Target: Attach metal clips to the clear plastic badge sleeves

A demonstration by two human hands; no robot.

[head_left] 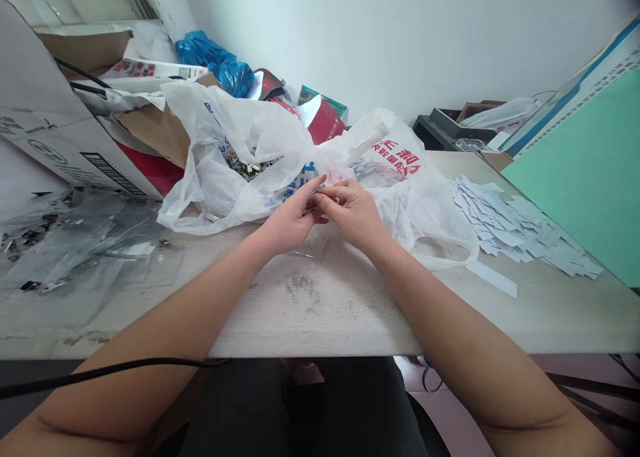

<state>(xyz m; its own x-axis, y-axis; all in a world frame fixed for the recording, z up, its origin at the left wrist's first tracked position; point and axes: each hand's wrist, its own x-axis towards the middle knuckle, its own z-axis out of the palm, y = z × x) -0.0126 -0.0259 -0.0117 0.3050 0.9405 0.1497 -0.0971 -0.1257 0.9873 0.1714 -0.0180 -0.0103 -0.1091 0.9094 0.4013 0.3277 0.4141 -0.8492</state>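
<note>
Two hands meet just in front of the white plastic bag [250, 137]; what do they grip? (reader)

Both pinch one small metal clip [309, 209]. My left hand [290, 222] closes thumb and forefinger on it from the bag's left side. My right hand [354, 213] curls its fingertips onto it from the other side. The clip thus sits between the two hands, touching both, a little above the table [325, 310]. My fingers hide most of it, so I cannot tell its shape. (wearer)

What lies about the bag? (reader)

Inside the bag's open mouth, behind my left hand: a heap of loose clips [247, 167]. Against the bag's right side, behind my right hand: a second bag with red print [400, 162]. In front of the bag, under my hands: a clear sleeve [307, 247], flat on the table. Well left of the bag: a spread of clear holders [85, 250] and a cardboard box [45, 130]. Well right of it: a heap of white paper slips [520, 227], then a green board [590, 190]. Behind the bag: a blue bag [215, 60]. (wearer)

Does anything stand in the way? (reader)

Only the bag's loose folds, just behind my fingertips. A black cable [100, 371] runs by my left forearm, far nearer me than the bag. (wearer)
</note>
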